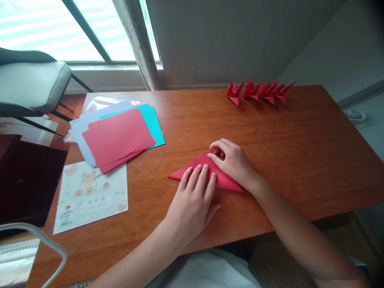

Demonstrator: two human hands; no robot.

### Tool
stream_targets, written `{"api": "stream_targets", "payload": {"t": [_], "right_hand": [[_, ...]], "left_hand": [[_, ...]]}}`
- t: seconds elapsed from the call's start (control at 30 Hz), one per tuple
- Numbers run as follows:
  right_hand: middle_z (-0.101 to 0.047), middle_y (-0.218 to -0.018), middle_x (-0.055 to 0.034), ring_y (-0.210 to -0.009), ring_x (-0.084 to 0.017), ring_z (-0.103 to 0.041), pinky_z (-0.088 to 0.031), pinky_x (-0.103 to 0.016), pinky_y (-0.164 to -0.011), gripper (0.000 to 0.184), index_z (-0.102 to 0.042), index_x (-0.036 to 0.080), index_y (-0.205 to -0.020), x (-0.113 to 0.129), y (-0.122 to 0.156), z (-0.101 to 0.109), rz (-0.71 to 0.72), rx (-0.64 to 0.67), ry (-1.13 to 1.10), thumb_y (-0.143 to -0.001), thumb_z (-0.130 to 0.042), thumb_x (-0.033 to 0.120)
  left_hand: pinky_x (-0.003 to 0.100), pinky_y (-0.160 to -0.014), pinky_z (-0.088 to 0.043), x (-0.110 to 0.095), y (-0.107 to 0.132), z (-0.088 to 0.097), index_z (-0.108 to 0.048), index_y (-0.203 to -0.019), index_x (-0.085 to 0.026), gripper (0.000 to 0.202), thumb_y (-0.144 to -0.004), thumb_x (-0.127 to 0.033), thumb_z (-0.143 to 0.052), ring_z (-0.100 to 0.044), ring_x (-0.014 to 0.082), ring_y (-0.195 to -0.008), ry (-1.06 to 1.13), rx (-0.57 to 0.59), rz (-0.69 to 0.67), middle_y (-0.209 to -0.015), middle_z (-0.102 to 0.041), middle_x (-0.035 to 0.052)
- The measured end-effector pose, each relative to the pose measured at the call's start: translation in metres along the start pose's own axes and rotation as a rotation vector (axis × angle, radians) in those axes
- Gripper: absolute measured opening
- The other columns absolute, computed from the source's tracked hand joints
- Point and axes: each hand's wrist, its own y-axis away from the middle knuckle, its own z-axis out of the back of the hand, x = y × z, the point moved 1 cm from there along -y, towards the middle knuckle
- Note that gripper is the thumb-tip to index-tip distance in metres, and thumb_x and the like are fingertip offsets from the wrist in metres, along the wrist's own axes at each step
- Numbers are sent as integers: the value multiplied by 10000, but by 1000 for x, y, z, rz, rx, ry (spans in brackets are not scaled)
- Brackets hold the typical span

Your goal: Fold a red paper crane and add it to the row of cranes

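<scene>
A red sheet of paper folded into a triangle [192, 169] lies flat on the wooden desk [270, 144] in front of me. My left hand [193, 200] rests on it with the fingers stretched flat, pressing the lower middle of the triangle. My right hand [232, 160] sits on the triangle's upper right part, its fingers curled and pressing down near the top corner.
A fanned stack of red, turquoise and pale blue sheets [117, 134] lies at the left, with a bear-printed paper pack [90, 196] in front of it. Several folded red paper cranes [259, 92] stand in a row at the back by the wall. A grey chair [30, 84] stands at the far left.
</scene>
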Motion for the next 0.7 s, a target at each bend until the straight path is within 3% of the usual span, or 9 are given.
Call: {"api": "stream_targets", "payload": {"t": [0.5,0.6,0.7], "right_hand": [[-627,-882,-27,-810,-190,-596,-486,-309,-757,114,-616,220,-932,3,1,8,20,94,-38,-863,-686,162],[-628,-936,-42,-870,-208,-606,-500,-332,-823,180,-623,217,-996,4,3,13,45,149,-20,-848,-721,188],[-629,-1007,-61,-938,-237,-612,-508,-368,-884,338,-619,218,-1095,4,3,16,67,207,22,-803,-787,242]], "left_hand": [[515,-1189,-341,4,-2,5,-480,-1453,-16,646,-972,-446,-522,-451,377,-1420,17,-39,3,-1542,-470,218],[510,-1154,-399,14,-4,13,-511,-1437,-54,565,-980,-388,-516,-502,351,-1382,126,-47,-8,-1511,-522,187],[501,-1123,-442,27,-8,19,-539,-1426,-152,453,-985,-233,-472,-539,293,-1359,270,-39,-13,-1458,-593,125]]}}
